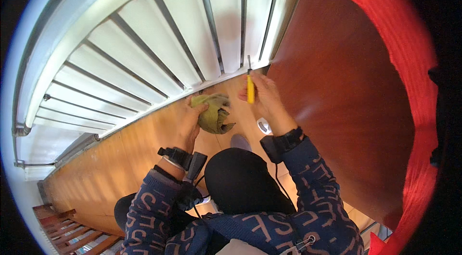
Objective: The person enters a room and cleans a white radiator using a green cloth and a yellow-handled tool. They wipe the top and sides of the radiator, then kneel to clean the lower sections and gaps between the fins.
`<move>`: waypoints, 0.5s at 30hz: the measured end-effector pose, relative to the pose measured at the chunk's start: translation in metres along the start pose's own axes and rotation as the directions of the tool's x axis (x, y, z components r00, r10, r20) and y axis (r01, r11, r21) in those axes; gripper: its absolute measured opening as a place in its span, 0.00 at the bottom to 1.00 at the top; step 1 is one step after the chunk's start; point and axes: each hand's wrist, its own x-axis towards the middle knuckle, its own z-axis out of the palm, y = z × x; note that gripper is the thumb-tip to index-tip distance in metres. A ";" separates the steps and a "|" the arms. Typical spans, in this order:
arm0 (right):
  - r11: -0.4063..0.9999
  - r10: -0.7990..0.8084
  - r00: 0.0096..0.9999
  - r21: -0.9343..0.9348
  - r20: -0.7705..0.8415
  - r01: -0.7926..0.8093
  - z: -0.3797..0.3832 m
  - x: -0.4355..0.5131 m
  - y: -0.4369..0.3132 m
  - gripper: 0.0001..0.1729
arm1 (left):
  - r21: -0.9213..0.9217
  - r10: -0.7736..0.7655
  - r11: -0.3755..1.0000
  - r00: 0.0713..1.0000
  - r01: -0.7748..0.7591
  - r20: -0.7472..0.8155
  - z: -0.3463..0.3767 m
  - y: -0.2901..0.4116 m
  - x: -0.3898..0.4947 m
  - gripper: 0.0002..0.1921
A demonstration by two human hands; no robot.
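Observation:
My right hand (265, 92) grips a screwdriver (251, 89) by its yellow handle. Its dark metal shaft points away from me, its tip close to the lower edge of the white slatted radiator (184, 20). In my left hand (191, 121) is a crumpled olive-green cloth (215, 112), held over the wooden floor (137, 135) a short way from the radiator's foot. Some of the left fingers are hidden behind the cloth.
A reddish-brown wooden panel (343, 85) rises close on my right, with red fabric (411, 49) along its far edge. A white oval object (264, 125) lies by the panel's base. Wooden slats (75, 233) show at lower left. Cables (277, 175) hang from my wrist devices.

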 end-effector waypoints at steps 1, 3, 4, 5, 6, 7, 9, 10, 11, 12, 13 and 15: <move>0.999 -0.002 0.999 -0.040 -0.039 0.000 -0.014 0.003 0.001 0.16 | -0.071 -0.078 0.994 0.994 0.083 0.072 -0.002 -0.008 0.010 0.31; 0.966 0.085 0.995 -0.240 -0.049 -0.094 -0.034 0.005 0.006 0.14 | -0.103 -0.175 0.976 0.974 0.191 0.147 -0.004 -0.019 0.027 0.28; 0.932 0.127 0.990 -0.335 -0.058 -0.139 -0.044 0.004 0.009 0.13 | -0.147 -0.119 0.978 0.975 0.148 0.188 -0.002 -0.022 0.034 0.28; 0.907 0.186 0.978 -0.366 -0.098 -0.209 -0.049 0.003 0.013 0.10 | -0.181 -0.085 0.976 0.979 0.119 0.183 0.000 -0.024 0.040 0.29; 0.892 0.152 0.987 -0.425 -0.040 -0.155 -0.054 0.002 0.018 0.10 | -0.212 -0.055 0.973 0.982 0.094 0.181 0.002 -0.024 0.045 0.29; 0.862 0.139 0.990 -0.490 -0.023 -0.132 -0.058 0.001 0.022 0.09 | -0.202 -0.026 0.977 0.981 0.065 0.190 0.004 -0.022 0.048 0.31; 0.792 0.073 0.997 -0.609 0.037 -0.036 -0.062 -0.001 0.031 0.09 | -0.184 0.042 0.983 0.973 0.001 0.228 0.008 -0.016 0.052 0.34; 0.795 0.041 0.998 -0.607 0.055 0.001 -0.061 0.001 0.036 0.10 | -0.143 0.039 0.990 0.969 -0.004 0.243 0.010 -0.013 0.053 0.36; 0.797 -0.016 0.996 -0.600 0.088 0.066 -0.059 0.004 0.041 0.10 | -0.114 0.054 0.993 0.962 -0.024 0.269 0.011 -0.011 0.054 0.38; 0.790 -0.044 0.995 -0.606 0.095 0.093 -0.056 0.007 0.046 0.11 | -0.087 0.069 0.995 0.952 -0.045 0.297 0.012 -0.008 0.055 0.40; 0.773 -0.098 0.990 -0.620 0.101 0.139 -0.054 0.012 0.050 0.11 | -0.006 0.055 0.998 0.943 -0.056 0.328 0.012 -0.007 0.055 0.40; 0.717 -0.053 0.993 -0.688 0.103 0.109 -0.050 0.021 0.057 0.12 | 0.148 0.024 0.985 0.924 -0.087 0.381 0.013 -0.009 0.056 0.42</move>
